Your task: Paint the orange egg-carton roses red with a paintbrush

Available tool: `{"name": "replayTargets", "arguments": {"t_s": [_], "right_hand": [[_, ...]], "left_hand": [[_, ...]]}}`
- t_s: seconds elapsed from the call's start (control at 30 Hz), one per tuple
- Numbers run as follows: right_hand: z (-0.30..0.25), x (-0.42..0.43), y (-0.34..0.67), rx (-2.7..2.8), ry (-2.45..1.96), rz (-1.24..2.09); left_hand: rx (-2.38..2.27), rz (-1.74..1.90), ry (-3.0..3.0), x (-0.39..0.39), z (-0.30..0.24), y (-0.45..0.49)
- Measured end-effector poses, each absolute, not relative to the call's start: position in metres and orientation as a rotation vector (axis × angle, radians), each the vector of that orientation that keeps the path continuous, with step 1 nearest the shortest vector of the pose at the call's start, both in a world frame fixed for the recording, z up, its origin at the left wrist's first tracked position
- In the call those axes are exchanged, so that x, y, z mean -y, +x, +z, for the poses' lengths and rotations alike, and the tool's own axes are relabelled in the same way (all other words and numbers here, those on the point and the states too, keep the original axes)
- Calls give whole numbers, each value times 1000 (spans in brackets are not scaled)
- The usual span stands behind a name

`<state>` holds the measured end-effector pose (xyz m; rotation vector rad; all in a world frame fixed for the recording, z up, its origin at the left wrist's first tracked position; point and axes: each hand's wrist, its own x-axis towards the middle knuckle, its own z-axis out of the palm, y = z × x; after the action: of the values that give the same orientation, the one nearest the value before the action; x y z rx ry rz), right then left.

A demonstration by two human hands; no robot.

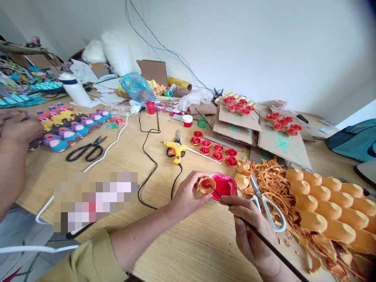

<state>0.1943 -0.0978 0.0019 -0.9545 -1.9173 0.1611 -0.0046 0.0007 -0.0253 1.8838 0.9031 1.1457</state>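
My left hand [188,196] is closed round a small tan egg-carton flower [206,185], partly painted red. My right hand [249,231] pinches a thin black paintbrush [264,239] whose tip touches the flower's centre. Just behind the flower sits a red paint dish [225,185]. Several finished red flowers [214,149] lie on the wooden table [190,243] beyond it.
White-handled scissors [264,203], carton scraps and a tan egg tray [329,203] lie at right. A yellow glue gun [176,150] with black cord, black scissors [86,149], coloured figures [67,125] and cardboard sheets bearing red flowers [258,117] are farther off. Another person's hand [17,129] is at far left.
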Motion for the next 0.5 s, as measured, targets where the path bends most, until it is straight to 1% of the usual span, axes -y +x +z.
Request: {"name": "replayTargets", "arguments": {"t_s": [0.2,0.5], "right_hand": [[7,96,190,1985,-956,94],[18,95,187,2045,-920,9]], "left_hand": [[-900,1120,1929,0,-24,-5],[-823,1189,1997,-1,-25,-6]]}}
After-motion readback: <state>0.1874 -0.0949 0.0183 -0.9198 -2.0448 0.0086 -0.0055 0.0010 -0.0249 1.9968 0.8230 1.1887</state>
